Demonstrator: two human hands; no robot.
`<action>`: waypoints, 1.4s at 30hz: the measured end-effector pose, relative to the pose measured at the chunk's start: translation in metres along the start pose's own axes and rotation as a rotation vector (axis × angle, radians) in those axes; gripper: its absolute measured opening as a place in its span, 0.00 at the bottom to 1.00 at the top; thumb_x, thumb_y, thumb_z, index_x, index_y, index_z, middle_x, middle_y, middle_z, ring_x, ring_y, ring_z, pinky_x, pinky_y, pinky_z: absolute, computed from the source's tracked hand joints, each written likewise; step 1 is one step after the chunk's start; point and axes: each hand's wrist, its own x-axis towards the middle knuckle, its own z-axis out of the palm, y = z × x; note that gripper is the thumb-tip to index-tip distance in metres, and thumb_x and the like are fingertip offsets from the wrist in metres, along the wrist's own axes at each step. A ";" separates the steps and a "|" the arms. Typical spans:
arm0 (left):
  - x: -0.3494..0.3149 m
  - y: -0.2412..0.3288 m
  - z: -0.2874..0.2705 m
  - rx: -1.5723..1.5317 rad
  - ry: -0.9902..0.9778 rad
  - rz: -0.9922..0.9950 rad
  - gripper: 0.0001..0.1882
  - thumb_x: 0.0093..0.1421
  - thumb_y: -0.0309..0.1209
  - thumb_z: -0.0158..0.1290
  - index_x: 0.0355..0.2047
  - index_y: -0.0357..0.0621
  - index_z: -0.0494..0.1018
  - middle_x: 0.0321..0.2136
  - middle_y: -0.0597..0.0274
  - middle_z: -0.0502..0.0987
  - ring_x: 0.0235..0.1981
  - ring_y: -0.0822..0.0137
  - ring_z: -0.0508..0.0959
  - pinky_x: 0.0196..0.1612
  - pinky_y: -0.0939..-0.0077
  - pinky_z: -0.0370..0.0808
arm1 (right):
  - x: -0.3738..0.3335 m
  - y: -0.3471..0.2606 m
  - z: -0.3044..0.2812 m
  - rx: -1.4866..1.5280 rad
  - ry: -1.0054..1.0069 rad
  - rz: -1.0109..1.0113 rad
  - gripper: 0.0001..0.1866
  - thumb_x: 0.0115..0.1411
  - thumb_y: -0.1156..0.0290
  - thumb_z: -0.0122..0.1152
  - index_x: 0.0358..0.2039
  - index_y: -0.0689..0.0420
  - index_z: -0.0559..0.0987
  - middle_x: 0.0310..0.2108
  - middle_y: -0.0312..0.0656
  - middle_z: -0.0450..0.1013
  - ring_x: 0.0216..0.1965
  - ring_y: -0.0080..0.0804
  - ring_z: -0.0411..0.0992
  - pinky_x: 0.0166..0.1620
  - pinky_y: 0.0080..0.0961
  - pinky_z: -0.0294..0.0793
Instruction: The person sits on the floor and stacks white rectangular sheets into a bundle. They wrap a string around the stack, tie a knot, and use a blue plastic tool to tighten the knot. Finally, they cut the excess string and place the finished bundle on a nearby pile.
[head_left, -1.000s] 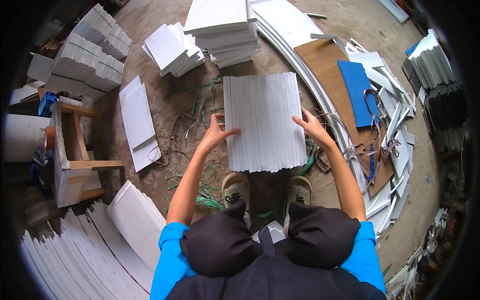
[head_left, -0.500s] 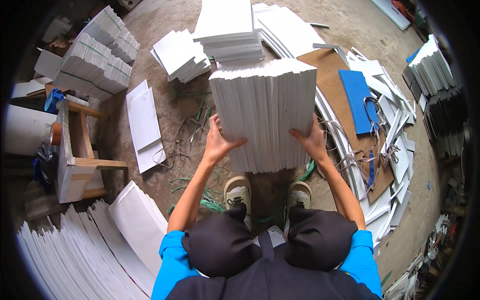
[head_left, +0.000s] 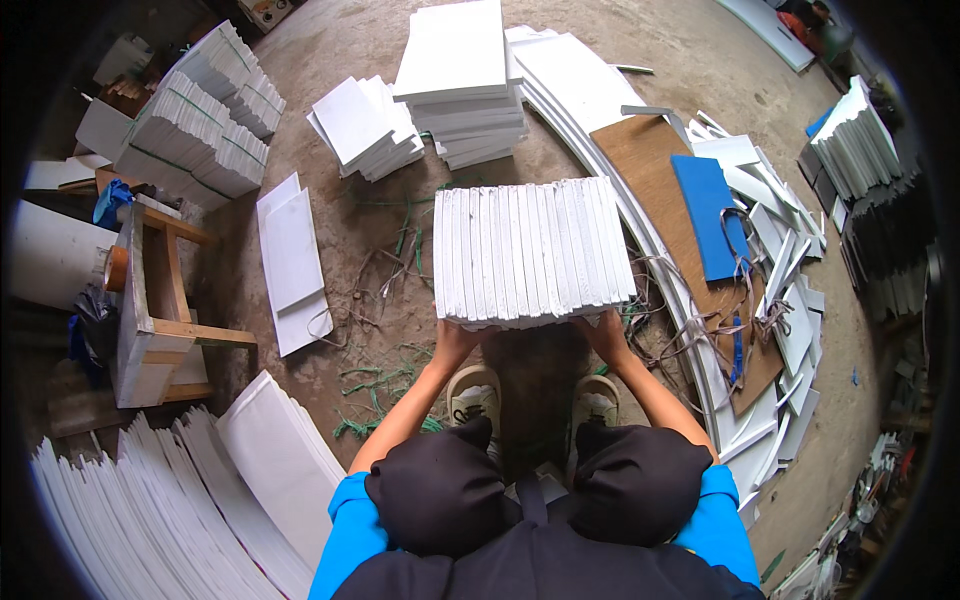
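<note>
While gripping from below: both hands under a bundle of white boards.
Left hand [head_left: 452, 338] and right hand [head_left: 607, 330] clasped on bundle [head_left: 530, 252], raised above shoes [head_left: 474, 394] and floor [head_left: 380, 300]; white stack [head_left: 460, 80] beyond, brown panel [head_left: 655, 190] rightward.

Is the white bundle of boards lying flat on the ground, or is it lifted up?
Lifted. The bundle of white boards is gripped at its near edge by the left hand and right hand, its shadow on the ground below.
</note>
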 end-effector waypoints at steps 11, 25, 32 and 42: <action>0.051 0.036 -0.026 -0.352 -0.043 -0.259 0.44 0.39 0.30 0.64 0.49 0.39 0.45 0.42 0.49 0.66 0.43 0.58 0.70 0.45 0.68 0.69 | 0.056 -0.089 -0.051 -0.091 0.077 -0.089 0.38 0.44 0.67 0.64 0.52 0.62 0.55 0.41 0.57 0.68 0.41 0.51 0.69 0.42 0.34 0.71; 0.044 -0.003 0.054 -0.802 -0.212 -0.688 0.42 0.47 0.46 0.53 0.54 0.35 0.46 0.49 0.50 0.58 0.52 0.61 0.59 0.54 0.70 0.55 | 0.076 -0.132 -0.098 -0.352 -0.090 0.033 0.22 0.54 0.75 0.42 0.51 0.57 0.57 0.31 0.57 0.71 0.24 0.47 0.72 0.29 0.35 0.72; 0.043 -0.029 0.055 -0.933 -0.232 -0.737 0.32 0.54 0.38 0.47 0.54 0.38 0.48 0.51 0.51 0.57 0.53 0.63 0.58 0.54 0.72 0.55 | 0.080 -0.124 -0.071 -0.431 -0.159 -0.073 0.30 0.43 0.85 0.47 0.50 0.57 0.60 0.20 0.50 0.70 0.22 0.43 0.70 0.29 0.33 0.69; 0.026 -0.045 0.009 -0.599 -0.402 -0.723 0.26 0.61 0.37 0.37 0.57 0.37 0.50 0.56 0.57 0.54 0.57 0.66 0.54 0.58 0.75 0.50 | 0.086 -0.153 -0.020 -0.547 -0.221 -0.366 0.29 0.47 0.71 0.58 0.52 0.48 0.64 0.27 0.39 0.69 0.30 0.30 0.65 0.35 0.27 0.66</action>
